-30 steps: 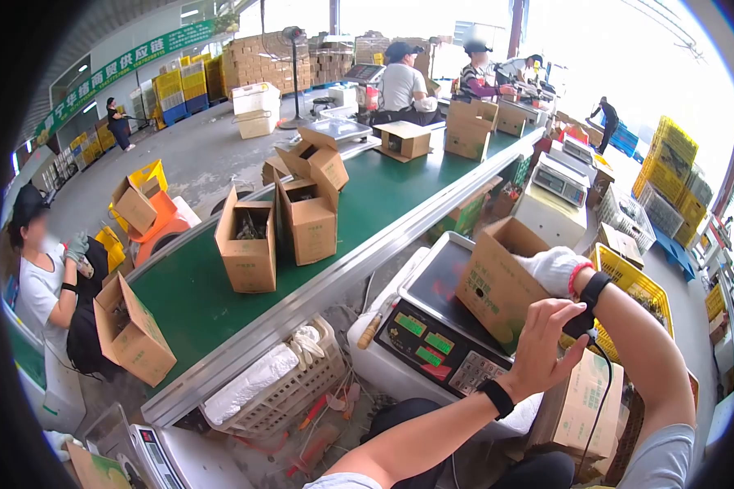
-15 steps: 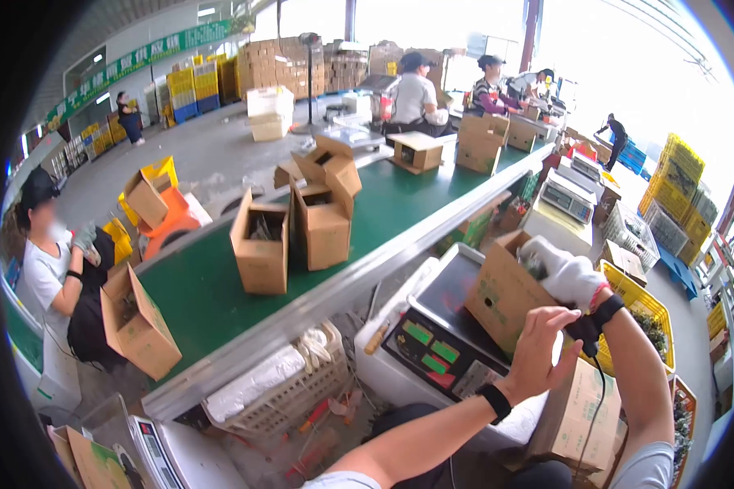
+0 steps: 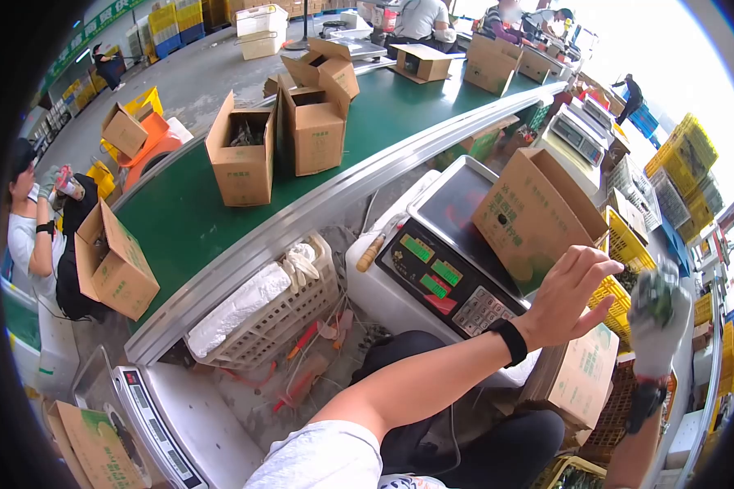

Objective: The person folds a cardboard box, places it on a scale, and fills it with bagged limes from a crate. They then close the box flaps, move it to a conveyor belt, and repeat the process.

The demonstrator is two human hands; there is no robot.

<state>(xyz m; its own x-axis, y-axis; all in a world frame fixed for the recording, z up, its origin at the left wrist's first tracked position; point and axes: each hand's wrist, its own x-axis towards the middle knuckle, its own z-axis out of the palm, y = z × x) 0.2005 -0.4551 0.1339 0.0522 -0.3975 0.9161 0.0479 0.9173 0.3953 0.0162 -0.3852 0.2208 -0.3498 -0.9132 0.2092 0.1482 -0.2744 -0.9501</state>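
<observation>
My left hand (image 3: 569, 297) is bare, its fingers spread, right by the lower edge of an open cardboard box (image 3: 530, 208). That box sits tilted on the weighing pan (image 3: 457, 204) of a digital scale (image 3: 436, 273) with lit green displays. Off to the right, my right hand (image 3: 659, 338) wears a white glove blurred by motion. A shiny dark green item (image 3: 659, 297) shows at its fingers, its kind too smeared to name. Beside that hand is a yellow crate (image 3: 617, 301) with dark green contents.
A green conveyor belt (image 3: 383, 122) carries several open cartons (image 3: 240, 171). Below it stands a white basket (image 3: 285, 314) with white gloves on top. Another carton (image 3: 577, 371) is under the scale's right side. A co-worker (image 3: 37, 236) sits at the left, holding something reddish.
My gloved right hand has left the box and swung right and down to beside the yellow crate. My left hand stays near the box, moving slightly. The view has tilted down.
</observation>
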